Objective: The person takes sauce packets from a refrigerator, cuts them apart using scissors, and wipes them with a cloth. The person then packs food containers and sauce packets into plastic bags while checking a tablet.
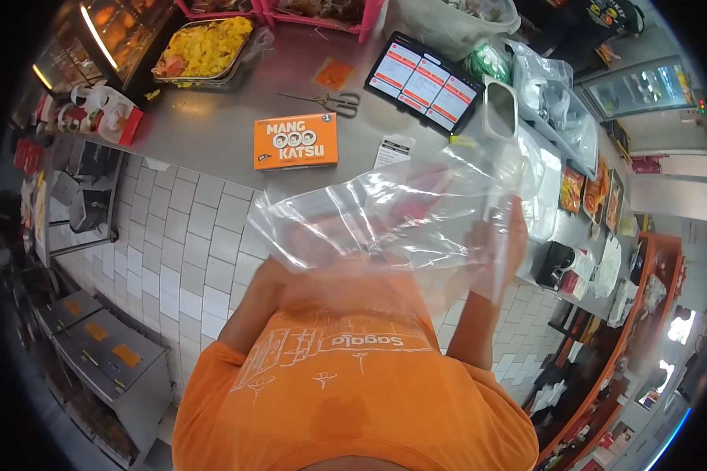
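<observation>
A large clear plastic bag [361,212] is spread in front of my orange shirt, between my two hands. My right hand [512,235] grips the bag at its right side, with part of the fingers seen through the film. My left hand [310,243] is behind the left part of the bag, blurred by the plastic, and its fingers cannot be made out. Something pinkish red [420,196] shows through the film. Just beyond the bag, an orange box [295,141] marked "Mang Katsu" sits near the counter's edge, beside a printed receipt [393,151].
On the steel counter [236,102] lie scissors [330,100], an orange sachet [334,74], a tablet [424,81] showing orders and a tray of yellow food [204,49]. A metal container [500,110] and plastic bags [546,82] stand at right. Another person [597,31] is at upper right.
</observation>
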`<state>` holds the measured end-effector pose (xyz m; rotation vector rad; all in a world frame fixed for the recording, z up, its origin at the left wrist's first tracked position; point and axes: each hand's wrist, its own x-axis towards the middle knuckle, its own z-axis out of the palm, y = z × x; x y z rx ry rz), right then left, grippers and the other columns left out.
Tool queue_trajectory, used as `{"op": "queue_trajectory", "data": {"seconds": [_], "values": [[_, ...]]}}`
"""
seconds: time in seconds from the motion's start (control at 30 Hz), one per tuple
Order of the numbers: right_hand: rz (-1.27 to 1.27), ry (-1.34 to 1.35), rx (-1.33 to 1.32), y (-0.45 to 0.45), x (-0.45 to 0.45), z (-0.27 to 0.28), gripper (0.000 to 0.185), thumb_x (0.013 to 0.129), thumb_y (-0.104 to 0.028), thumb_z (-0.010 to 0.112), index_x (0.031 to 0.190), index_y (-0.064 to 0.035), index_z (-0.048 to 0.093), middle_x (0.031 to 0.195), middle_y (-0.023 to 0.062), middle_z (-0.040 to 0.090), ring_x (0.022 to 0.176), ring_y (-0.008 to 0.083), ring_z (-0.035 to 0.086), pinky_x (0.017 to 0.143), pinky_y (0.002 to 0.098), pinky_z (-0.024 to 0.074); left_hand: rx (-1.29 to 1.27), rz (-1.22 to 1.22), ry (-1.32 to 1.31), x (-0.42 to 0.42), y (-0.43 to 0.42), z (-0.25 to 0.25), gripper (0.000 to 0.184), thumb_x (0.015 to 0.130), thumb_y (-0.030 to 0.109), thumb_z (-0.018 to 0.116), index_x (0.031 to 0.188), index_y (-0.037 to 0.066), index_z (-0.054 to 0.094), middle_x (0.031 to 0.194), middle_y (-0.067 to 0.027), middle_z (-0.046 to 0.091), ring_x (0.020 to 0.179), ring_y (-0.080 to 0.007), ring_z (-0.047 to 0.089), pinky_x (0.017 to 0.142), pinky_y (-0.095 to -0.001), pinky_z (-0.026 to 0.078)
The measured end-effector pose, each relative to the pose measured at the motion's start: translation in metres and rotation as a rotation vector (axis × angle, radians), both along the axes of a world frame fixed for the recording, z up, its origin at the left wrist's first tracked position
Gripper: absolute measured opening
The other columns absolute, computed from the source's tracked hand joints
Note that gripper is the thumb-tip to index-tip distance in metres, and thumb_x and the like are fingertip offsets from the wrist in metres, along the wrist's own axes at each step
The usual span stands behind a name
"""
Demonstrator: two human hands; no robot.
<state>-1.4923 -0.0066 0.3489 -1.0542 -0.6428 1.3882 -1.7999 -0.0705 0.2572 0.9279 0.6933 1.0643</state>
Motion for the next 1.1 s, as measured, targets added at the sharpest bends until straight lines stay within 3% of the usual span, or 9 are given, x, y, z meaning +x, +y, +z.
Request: {"op": "queue_trajectory", "data": {"seconds": [0.1, 0.27, 0.47, 0.53, 0.67, 0.8, 0.9, 0.97, 1.1], "values": [[0.014, -0.148, -0.034, 0.005, -0.016, -0.018, 0.026, 0.105, -0.026, 0.049, 0.11, -0.0033, 0.059, 0.073, -0.0004, 0.058, 0.055, 0.0062, 0.051, 0.046, 0.0273, 0.045, -0.304, 0.091, -0.121, -0.012, 0.002, 0.033, 0.056, 0.094, 0.039, 0.067, 0.125, -0.007, 0.059, 0.133, -0.0247, 0.058, 0.116, -0.038, 0.062, 0.105, -0.0518, 0.044], [0.212, -0.618, 0.081, 0.019, -0.071, -0.058, 0.029, 0.105, -0.028, 0.05, 0.09, -0.0051, 0.059, 0.064, -0.0053, 0.05, 0.058, 0.0024, 0.045, 0.053, 0.0213, 0.0358, -0.173, 0.413, -0.017, -0.049, -0.052, 0.005, 0.031, 0.099, 0.028, 0.059, 0.104, -0.002, 0.065, 0.097, -0.0094, 0.068, 0.086, -0.024, 0.07, 0.082, -0.0394, 0.055], [0.384, -0.402, -0.032, 0.009, -0.124, -0.072, 0.027, 0.105, -0.024, 0.05, 0.088, -0.0044, 0.058, 0.061, -0.0057, 0.045, 0.053, 0.0025, 0.042, 0.049, 0.0228, 0.034, -0.435, 0.587, 0.056, -0.093, -0.069, 0.029, 0.026, 0.098, 0.024, 0.062, 0.101, -0.001, 0.066, 0.087, -0.0061, 0.066, 0.08, -0.0181, 0.066, 0.073, -0.0342, 0.055], [0.442, -0.313, 0.005, 0.006, -0.142, -0.064, 0.031, 0.106, -0.027, 0.048, 0.086, -0.0052, 0.058, 0.068, -0.0073, 0.044, 0.064, 0.0027, 0.036, 0.057, 0.0204, 0.0313, -0.523, 0.661, 0.189, -0.113, -0.059, 0.015, 0.025, 0.098, 0.022, 0.063, 0.101, -0.003, 0.066, 0.084, -0.0087, 0.067, 0.079, -0.0181, 0.068, 0.068, -0.0328, 0.058], [0.249, -0.435, 0.029, 0.01, -0.183, -0.061, 0.03, 0.107, -0.027, 0.047, 0.089, -0.0047, 0.058, 0.07, -0.0045, 0.047, 0.065, 0.0046, 0.039, 0.06, 0.0218, 0.0356, -0.42, 0.66, -0.123, -0.186, -0.04, -0.02, 0.026, 0.096, 0.022, 0.067, 0.104, -0.002, 0.064, 0.091, -0.0063, 0.068, 0.079, -0.0141, 0.066, 0.074, -0.0288, 0.055], [0.34, -0.654, -0.036, 0.011, -0.234, -0.077, 0.026, 0.105, -0.026, 0.049, 0.093, -0.0041, 0.057, 0.074, -0.0024, 0.051, 0.066, 0.0083, 0.044, 0.064, 0.0242, 0.0399, -0.383, 0.562, -0.031, -0.226, -0.018, -0.008, 0.018, 0.094, 0.017, 0.069, 0.098, 0.001, 0.061, 0.087, -0.0034, 0.064, 0.078, -0.0116, 0.062, 0.073, -0.0278, 0.053], [-0.296, -1.104, 0.388, 0.004, -0.267, -0.068, 0.019, 0.097, -0.016, 0.06, 0.11, -0.0022, 0.055, 0.095, 0.0083, 0.06, 0.082, 0.0148, 0.058, 0.071, 0.0308, 0.0476, -0.267, 0.62, 0.175, -0.243, 0.003, 0.004, 0.018, 0.091, 0.014, 0.073, 0.097, 0.003, 0.06, 0.086, -0.0019, 0.062, 0.079, -0.0113, 0.061, 0.069, -0.0268, 0.051], [0.176, -0.806, 0.393, -0.02, -0.301, -0.035, 0.029, 0.091, -0.012, 0.068, 0.116, -0.0036, 0.055, 0.099, 0.01, 0.062, 0.082, 0.0158, 0.061, 0.065, 0.0311, 0.0486, -0.074, 0.643, 0.29, -0.253, 0.01, 0.001, 0.019, 0.088, 0.012, 0.075, 0.093, 0.004, 0.059, 0.085, -0.0013, 0.061, 0.077, -0.0105, 0.058, 0.07, -0.0252, 0.05], [0.392, -0.614, 0.426, -0.012, -0.357, -0.03, 0.023, 0.078, -0.011, 0.08, 0.095, -0.0054, 0.065, 0.084, 0.0044, 0.065, 0.07, 0.0151, 0.063, 0.055, 0.0295, 0.0471, -0.307, 0.275, 0.146, -0.23, 0.028, 0.035, 0.026, 0.088, 0.012, 0.075, 0.08, 0.005, 0.052, 0.074, 0.0021, 0.051, 0.067, -0.0081, 0.049, 0.069, -0.0228, 0.047]]}}
